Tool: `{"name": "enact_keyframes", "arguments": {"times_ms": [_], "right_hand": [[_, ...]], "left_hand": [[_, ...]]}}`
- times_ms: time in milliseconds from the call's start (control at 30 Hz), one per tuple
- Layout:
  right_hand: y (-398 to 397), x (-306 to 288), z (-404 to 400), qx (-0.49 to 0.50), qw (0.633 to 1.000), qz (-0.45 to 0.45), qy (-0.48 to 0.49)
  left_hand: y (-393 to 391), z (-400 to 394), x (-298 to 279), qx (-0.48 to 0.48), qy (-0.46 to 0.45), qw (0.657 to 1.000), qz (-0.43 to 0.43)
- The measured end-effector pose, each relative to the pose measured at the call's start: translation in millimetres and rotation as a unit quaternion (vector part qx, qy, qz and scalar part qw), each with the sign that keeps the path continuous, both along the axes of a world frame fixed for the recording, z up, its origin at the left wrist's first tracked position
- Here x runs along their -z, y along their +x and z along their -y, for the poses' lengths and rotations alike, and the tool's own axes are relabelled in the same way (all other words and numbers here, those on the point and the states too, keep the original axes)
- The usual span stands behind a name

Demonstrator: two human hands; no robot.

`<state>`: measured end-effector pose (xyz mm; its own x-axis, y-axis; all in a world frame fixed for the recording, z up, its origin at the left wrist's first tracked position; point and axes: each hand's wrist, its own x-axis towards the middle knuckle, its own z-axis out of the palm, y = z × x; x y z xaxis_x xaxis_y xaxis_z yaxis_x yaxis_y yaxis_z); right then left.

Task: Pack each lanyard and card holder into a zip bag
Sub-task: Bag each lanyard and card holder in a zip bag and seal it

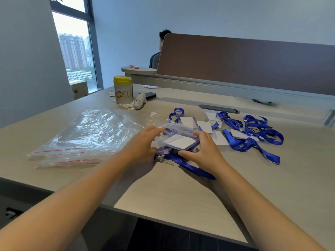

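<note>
Daylit window (74,51), pale blue wall (199,17), brown partition (253,64) behind beige desk (181,196).

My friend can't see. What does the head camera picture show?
Two bare hands, left hand and right hand, push a white card holder with a blue lanyard into a clear zip bag. Spare zip bags lie left; more lanyards lie right.

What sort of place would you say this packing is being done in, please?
Most likely an open-plan office: a light wood desk with a brown divider panel along its far edge, a person seated beyond it, and a tall window overlooking city towers.
</note>
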<state>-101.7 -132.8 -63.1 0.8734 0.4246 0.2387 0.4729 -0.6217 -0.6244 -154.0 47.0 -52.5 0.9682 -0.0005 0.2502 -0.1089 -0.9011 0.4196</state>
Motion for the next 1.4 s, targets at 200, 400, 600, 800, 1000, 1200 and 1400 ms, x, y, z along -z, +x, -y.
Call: {"name": "enact_keyframes", "arguments": {"times_ms": [200,400,600,800,1000,1200,1400], "right_hand": [[2,4,-34,-0.002,1.0,-0.012,0.02],[3,-1,-12,-0.002,0.996,0.051,-0.079],[-3,3,20,-0.011,0.984,-0.006,-0.179],[-18,6,14,-0.086,0.975,0.038,-0.199],[-19,3,20,-0.057,0.995,-0.014,-0.079],[-18,-18,18,-0.006,0.981,-0.075,0.178],[-6,-27,-12,0.016,0.959,-0.101,0.265]], "left_hand": [[3,-10,0,0.007,-0.02,1.0,0.008],[8,-15,1,-0.014,-0.032,0.999,0.016],[12,-15,-4,-0.062,-0.038,0.997,0.032],[10,-14,-6,-0.078,-0.054,0.995,0.038],[0,-17,-5,-0.077,-0.062,0.994,0.04],[-1,-17,-8,-0.067,-0.067,0.995,0.034],[-2,-15,-10,-0.024,-0.069,0.997,-0.003]]}}
